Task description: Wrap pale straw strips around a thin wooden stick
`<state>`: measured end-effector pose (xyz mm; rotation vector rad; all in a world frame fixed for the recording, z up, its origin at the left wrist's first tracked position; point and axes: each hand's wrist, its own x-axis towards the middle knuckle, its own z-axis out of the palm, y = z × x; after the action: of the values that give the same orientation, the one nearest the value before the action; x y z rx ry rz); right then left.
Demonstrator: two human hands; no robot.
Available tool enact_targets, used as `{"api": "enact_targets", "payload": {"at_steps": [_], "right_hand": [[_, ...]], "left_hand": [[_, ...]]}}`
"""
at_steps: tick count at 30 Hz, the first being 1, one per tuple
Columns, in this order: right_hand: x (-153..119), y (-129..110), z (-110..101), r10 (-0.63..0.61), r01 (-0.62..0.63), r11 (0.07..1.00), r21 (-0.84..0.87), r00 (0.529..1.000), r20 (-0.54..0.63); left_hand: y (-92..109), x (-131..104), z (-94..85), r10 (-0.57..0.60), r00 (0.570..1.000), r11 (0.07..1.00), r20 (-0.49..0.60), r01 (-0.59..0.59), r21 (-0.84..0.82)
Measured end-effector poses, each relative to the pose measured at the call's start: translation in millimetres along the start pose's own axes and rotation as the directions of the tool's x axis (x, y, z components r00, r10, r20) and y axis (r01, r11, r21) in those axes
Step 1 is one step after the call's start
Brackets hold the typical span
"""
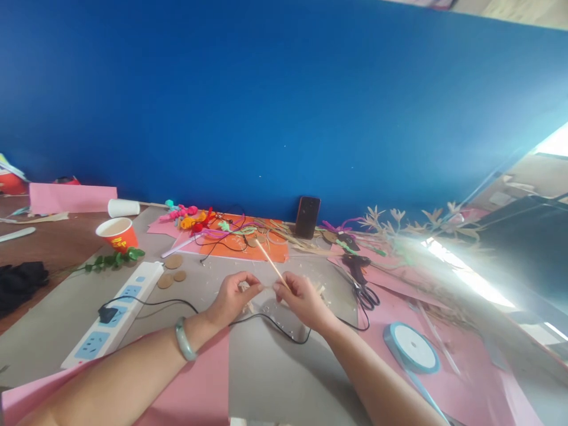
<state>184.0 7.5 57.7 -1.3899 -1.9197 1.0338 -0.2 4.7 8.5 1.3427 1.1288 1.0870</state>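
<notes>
A thin pale wooden stick (pixel 270 259) slants up and away from my right hand (pixel 305 299), whose thumb and fingers are closed on its lower end. Close beside it, my left hand (pixel 237 296) is pinched shut, thumb against fingertips, with a jade-like bangle (pixel 184 339) on the wrist. Whatever lies between the left fingertips is too small to make out. Pale scraps show partly beneath both hands on the grey board (pixel 275 378). A black cord (pixel 275 322) runs under them.
A white power strip (pixel 115 313) with a plug and a red paper cup (pixel 118 235) stand left. Round wooden discs (pixel 165 280) lie near the strip. A phone (pixel 307 217) leans on the blue wall. To the right are a glue gun (pixel 356 266) and blue ribbon roll (pixel 412 348).
</notes>
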Motion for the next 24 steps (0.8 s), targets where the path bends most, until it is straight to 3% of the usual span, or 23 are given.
{"api": "enact_targets", "payload": {"at_steps": [7,12,24], "right_hand": [[-3,4,5,0.035,-0.018,0.982,0.186,0.995,-0.091],[-2,8,12,0.073,-0.035,0.956,0.29,0.99,-0.12],[-4,11,26,0.078,-0.048,0.967,0.249,0.991,-0.11]], "left_hand": [[-4,-3,2.7,0.059,0.998,0.993,0.037,-0.063,0.097],[-2,-3,1.4,0.04,0.998,0.994,0.051,-0.045,0.101],[-3,2,0.2,0.037,0.997,0.99,0.061,-0.045,0.132]]}}
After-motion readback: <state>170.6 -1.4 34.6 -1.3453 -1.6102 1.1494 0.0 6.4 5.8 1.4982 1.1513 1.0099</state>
